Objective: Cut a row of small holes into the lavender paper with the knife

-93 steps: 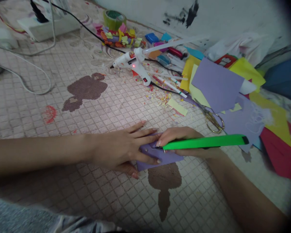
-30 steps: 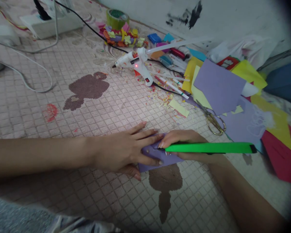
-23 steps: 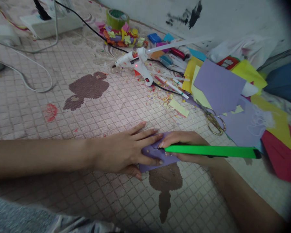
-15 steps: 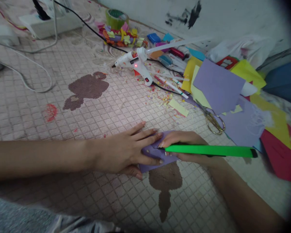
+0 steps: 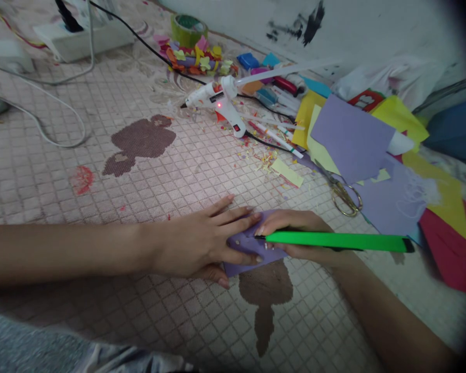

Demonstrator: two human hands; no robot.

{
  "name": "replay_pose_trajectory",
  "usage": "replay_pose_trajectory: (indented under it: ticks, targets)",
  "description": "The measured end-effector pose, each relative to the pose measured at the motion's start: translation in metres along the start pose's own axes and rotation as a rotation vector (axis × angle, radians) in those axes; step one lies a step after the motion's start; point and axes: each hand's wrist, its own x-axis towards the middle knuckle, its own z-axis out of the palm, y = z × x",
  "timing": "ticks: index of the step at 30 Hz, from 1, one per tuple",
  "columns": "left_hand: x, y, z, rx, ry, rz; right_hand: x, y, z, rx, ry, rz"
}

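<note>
A person's left hand (image 5: 196,242) lies flat, palm down and fingers spread, on a small purple card (image 5: 238,244) on the pink quilted mat (image 5: 166,171). It grips nothing and simply pins the card in place. The right hand (image 5: 301,234) is closed around a long green cutter (image 5: 337,241), with the forefinger stretched along the tool toward its dark tip, which rests on the card just beside the left fingertips. The card sits at the near centre of the mat, partly hidden by both hands and touching the upper edge of a brown woven figure (image 5: 266,290).

Compared with three seconds ago, the tip is at almost the same spot on the card. The cutter's black-capped right end has dropped nearer and swung slightly right, so the tool now lies flatter across the right wrist. The left hand and the card have not visibly shifted, and over the last half second hardly anything changes.

Farther off, a white glue gun (image 5: 217,101) shows a small red light amid paper scraps. To the right lies a loose pile of coloured sheets topped by a large purple sheet (image 5: 351,137). Gold-handled scissors (image 5: 344,196) lie at the pile's near edge, with a pale yellow strip (image 5: 288,172) just to their left. A green tape roll (image 5: 188,28) stands at the far edge beside cut paper shapes (image 5: 196,56).
</note>
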Motion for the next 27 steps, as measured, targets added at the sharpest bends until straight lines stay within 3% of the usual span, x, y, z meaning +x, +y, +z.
replay_pose_trajectory:
  ticks: [27]
  targets:
    - [0.0008, 0.0028, 0.0001, -0.007, -0.008, -0.021, -0.006, 0.0004, 0.0085, 0.007, 0.078, 0.008]
